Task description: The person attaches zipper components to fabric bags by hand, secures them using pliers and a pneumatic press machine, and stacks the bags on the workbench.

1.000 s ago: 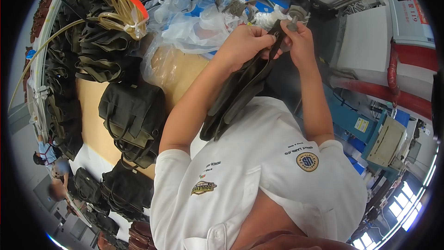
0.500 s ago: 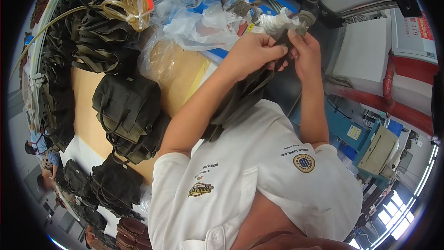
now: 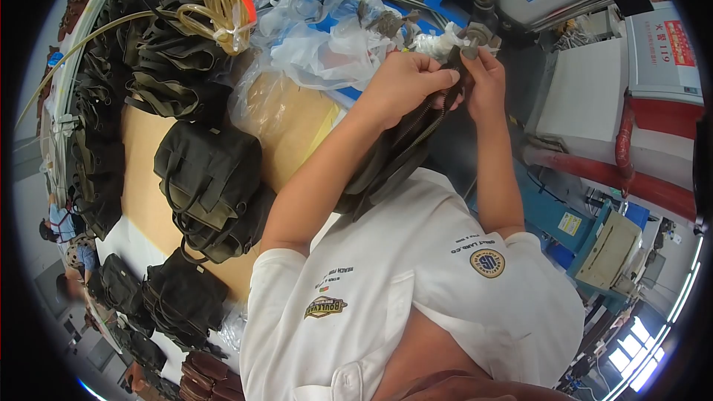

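A dark olive fabric bag (image 3: 390, 167) with a metal-toothed zipper hangs in front of my white shirt, its upper end between my two hands. My left hand (image 3: 408, 85) is closed, thumb and fingers pinching the bag beside the zipper end. Close to it on the right, my right hand (image 3: 484, 82) pinches the same end, and a small dark flap pokes up above the thumb. The fingers partly hide the zipper end. Just beyond the right fingertips is a metal fitting (image 3: 481, 33) on a hose, with crumpled white wrapping (image 3: 440, 41) beside it.
On the tan tabletop (image 3: 145, 171) at left stand a dark handbag (image 3: 204, 167) and piles of similar bags (image 3: 174, 67). Clear plastic film (image 3: 319, 52) and a coiled hose (image 3: 223, 11) lie beyond. Red pipes (image 3: 575, 163) and a teal machine (image 3: 557, 215) are at right. People work far left.
The view has shifted slightly. My right hand has drawn a little away from the metal fitting, and the dark flap above its thumb shows more clearly. Both hands keep their pinch.
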The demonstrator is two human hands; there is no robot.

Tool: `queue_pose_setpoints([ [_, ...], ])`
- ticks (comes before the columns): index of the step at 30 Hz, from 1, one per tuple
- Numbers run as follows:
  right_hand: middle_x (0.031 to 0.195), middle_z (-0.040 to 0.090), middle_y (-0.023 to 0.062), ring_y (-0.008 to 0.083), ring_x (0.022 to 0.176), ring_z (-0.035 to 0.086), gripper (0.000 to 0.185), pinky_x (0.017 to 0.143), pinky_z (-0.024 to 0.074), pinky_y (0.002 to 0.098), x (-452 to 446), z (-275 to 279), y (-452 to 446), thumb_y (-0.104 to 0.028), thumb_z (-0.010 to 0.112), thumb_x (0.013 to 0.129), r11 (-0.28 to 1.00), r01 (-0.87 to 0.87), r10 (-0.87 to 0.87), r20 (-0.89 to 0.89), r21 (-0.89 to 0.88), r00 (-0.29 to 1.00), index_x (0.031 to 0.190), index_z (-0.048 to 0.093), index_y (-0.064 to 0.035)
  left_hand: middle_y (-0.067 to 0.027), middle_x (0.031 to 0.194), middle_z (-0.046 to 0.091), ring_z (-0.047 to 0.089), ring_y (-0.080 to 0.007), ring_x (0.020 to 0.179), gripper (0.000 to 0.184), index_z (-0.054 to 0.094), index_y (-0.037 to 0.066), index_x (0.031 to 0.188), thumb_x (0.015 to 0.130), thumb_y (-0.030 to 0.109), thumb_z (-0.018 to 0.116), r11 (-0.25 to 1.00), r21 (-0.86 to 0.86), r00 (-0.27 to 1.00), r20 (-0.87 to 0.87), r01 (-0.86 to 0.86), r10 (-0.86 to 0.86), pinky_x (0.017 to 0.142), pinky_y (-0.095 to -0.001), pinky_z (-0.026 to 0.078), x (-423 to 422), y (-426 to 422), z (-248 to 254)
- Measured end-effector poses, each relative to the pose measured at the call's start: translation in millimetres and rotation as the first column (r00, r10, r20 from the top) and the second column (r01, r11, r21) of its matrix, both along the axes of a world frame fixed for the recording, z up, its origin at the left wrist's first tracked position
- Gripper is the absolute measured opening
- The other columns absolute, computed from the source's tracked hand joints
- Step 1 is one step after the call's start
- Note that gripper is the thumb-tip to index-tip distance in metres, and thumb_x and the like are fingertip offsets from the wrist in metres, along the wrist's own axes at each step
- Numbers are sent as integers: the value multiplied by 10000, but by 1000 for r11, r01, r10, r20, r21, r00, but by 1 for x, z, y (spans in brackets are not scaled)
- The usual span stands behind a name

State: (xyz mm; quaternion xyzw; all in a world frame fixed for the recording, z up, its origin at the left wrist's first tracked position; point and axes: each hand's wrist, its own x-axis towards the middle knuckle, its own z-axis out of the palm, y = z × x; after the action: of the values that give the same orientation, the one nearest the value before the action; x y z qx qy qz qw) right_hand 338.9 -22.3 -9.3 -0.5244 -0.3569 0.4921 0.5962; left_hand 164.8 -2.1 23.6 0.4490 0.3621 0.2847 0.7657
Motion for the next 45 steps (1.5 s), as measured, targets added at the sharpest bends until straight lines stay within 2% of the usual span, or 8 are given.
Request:
queue_pose_setpoints([
  [5, 634, 503, -69, 24, 518, 414, 204, 495, 343, 206, 29, -8, 12, -248, 629, 973, 994, -107, 108, -160, 12, 981, 835, 639, -99, -106, 701, 674, 635, -131, 614, 191, 595, 4, 757, 875, 136, 669, 986, -167, 992, 124, 13, 8, 528, -225, 450, 6, 1, -7],
  [8, 627, 486, -74, 15, 515, 403, 192, 487, 330, 191, 22, 10, 6, -244, 604, 988, 976, -94, 92, -21, -199, 996, 868, 636, -97, -111, 715, 678, 665, -142, 656, 198, 595, 15, 764, 889, 142, 682, 992, -128, 995, 103, 16, -3, 547, -228, 471, 3, 1, -8],
  [11, 642, 490, -69, 14, 525, 416, 181, 483, 327, 183, 21, 11, 2, -225, 587, 992, 960, -200, 231, 153, -197, 961, 890, 635, -84, -98, 713, 672, 641, -133, 631, 191, 597, 14, 771, 891, 138, 681, 995, -95, 998, 65, -10, 16, 552, -233, 472, 11, 5, -11],
  [14, 693, 545, -54, 18, 549, 454, 141, 490, 349, 183, 28, -8, 15, -181, 582, 982, 976, -210, 209, -13, -62, 978, 935, 649, -67, -98, 729, 676, 612, -124, 616, 173, 601, 12, 780, 891, 124, 672, 995, -80, 997, 39, -57, 61, 573, -240, 477, 15, 10, -16],
  [19, 789, 633, -27, 25, 581, 505, 119, 532, 415, 196, 13, -15, 30, -132, 601, 952, 1000, -9, 9, -60, -4, 998, 1005, 664, -46, -89, 702, 659, 604, -119, 587, 176, 611, -24, 805, 855, 118, 703, 974, -130, 973, 119, -183, 198, 555, -242, 479, 19, 13, -32],
  [23, 831, 660, -10, 39, 631, 557, 130, 576, 450, 207, 18, -16, 30, -73, 584, 928, 999, -26, 25, 50, 24, 998, 1028, 659, -38, -96, 716, 665, 601, -120, 599, 176, 608, -21, 798, 856, 108, 712, 962, -238, 955, 230, -130, 186, 552, -244, 474, 22, 16, -38],
  [29, 879, 673, 39, 98, 723, 626, 155, 647, 502, 239, 19, -27, 36, 19, 533, 893, 999, 0, 3, -67, 53, 998, 979, 656, -21, -96, 713, 663, 595, -126, 597, 161, 621, -26, 784, 842, 86, 721, 949, -307, 942, 292, -73, 166, 559, -250, 478, 20, 17, -37],
  [45, 923, 654, 49, 143, 751, 642, 95, 595, 520, 257, 16, -31, 37, -81, 611, 932, 994, 79, -75, -66, 71, 995, 1014, 613, -33, -87, 757, 687, 616, -109, 642, 172, 618, 1, 811, 810, 112, 750, 964, -205, 968, 150, -167, 200, 605, -245, 503, 23, 22, -37],
])
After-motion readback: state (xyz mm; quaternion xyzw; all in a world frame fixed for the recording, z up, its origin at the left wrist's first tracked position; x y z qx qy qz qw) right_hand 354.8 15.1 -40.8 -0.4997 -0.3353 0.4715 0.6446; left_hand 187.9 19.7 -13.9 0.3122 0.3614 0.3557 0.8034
